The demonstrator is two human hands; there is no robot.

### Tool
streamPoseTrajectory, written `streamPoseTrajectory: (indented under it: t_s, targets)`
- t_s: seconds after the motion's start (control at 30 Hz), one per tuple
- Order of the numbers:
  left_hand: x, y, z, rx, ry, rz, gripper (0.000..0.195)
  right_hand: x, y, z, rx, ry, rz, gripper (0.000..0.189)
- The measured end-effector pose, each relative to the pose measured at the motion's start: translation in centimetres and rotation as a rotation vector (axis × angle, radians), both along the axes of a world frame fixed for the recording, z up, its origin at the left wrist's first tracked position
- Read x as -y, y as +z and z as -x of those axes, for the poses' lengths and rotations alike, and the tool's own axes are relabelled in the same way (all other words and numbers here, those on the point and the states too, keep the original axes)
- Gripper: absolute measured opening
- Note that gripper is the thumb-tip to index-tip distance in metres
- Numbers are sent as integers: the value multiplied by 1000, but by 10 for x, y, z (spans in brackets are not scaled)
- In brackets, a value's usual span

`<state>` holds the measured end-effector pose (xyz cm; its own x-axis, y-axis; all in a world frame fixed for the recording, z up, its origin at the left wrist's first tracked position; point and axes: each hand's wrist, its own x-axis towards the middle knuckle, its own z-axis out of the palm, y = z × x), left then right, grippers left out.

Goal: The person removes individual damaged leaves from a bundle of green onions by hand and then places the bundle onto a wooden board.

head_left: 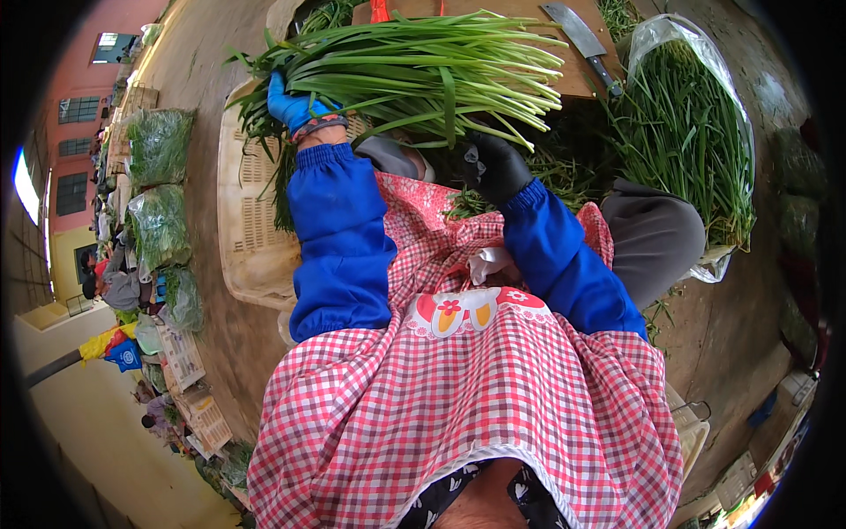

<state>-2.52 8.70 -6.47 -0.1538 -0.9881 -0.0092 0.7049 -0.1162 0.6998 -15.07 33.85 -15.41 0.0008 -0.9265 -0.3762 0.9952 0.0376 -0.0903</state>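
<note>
A large bunch of garlic chives (pixel 423 73) lies sideways in front of me, leaf tips to the left and pale stem ends to the right. My left hand (pixel 291 102), in a blue glove, grips the leafy end, with some fingers hidden beneath the leaves. Below the stem ends is my right hand (pixel 499 165) in a black glove, its fingers curled. Whether it holds any stems cannot be made out. Behind the bunch a brown board (pixel 581 76) shows, with a cleaver (pixel 578 36) lying on its right side, handle towards me.
A cream plastic crate (pixel 254 258) stands at my left, with leaves hanging over it. At my right is a clear plastic bag (pixel 740 122) full of long greens (pixel 694 145). Loose trimmings (pixel 568 168) cover the ground between my legs. Bagged greens (pixel 160 225) and people are farther left.
</note>
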Motion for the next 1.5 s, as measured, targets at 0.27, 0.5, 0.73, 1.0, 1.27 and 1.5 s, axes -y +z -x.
streamPoseTrajectory:
  t_s: [0.27,0.5,0.73,1.0,1.27,1.5]
  targets:
    - [-19,19,32,114,-6,165,35,-8,-9,12,-61,-116,16,12]
    - [-24,30,23,100,-103,121,27,-28,-18,15,-374,110,51,19]
    - [-4,24,24,20,-177,36,34,-25,-13,16,-320,-32,-49,23]
    - [10,31,21,82,-17,-23,36,-53,-23,32,-392,-254,-123,23]
    - [7,28,22,57,32,70,32,-35,53,16,-696,-107,-112,34]
    - [11,12,19,25,-95,98,36,-45,122,-4,-786,138,382,15]
